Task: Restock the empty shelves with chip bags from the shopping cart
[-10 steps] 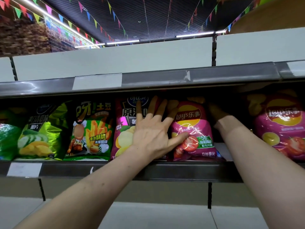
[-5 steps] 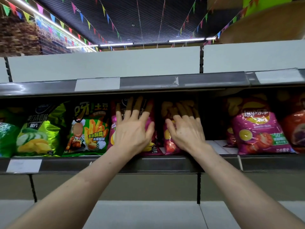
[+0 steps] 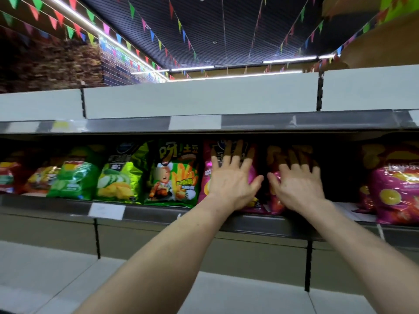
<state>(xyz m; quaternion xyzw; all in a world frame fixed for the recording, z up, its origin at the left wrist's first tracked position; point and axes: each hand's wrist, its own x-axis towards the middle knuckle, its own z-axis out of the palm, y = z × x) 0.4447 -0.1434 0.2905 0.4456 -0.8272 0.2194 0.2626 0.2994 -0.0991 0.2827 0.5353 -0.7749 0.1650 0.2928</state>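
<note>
My left hand point(image 3: 233, 177) lies flat with spread fingers against a pink chip bag point(image 3: 207, 175) on the middle shelf point(image 3: 158, 215). Beside it my right hand point(image 3: 297, 184) presses flat on a magenta Lay's bag point(image 3: 275, 200), which the hand mostly hides. Both bags stand upright and side by side. Left of them stand a green fries bag point(image 3: 174, 177) and a green cucumber chip bag point(image 3: 120, 177). The shopping cart is out of sight.
More bags fill the shelf's far left point(image 3: 68, 180). A dark gap point(image 3: 340, 173) opens right of my right hand, then another magenta Lay's bag point(image 3: 394, 189). The top shelf point(image 3: 204, 98) holds nothing visible. A bare lower shelf point(image 3: 226, 291) runs beneath my arms.
My right hand came out from behind the magenta bag and now lies flat on its front. My left hand moved onto the pink bag. The view swung left.
</note>
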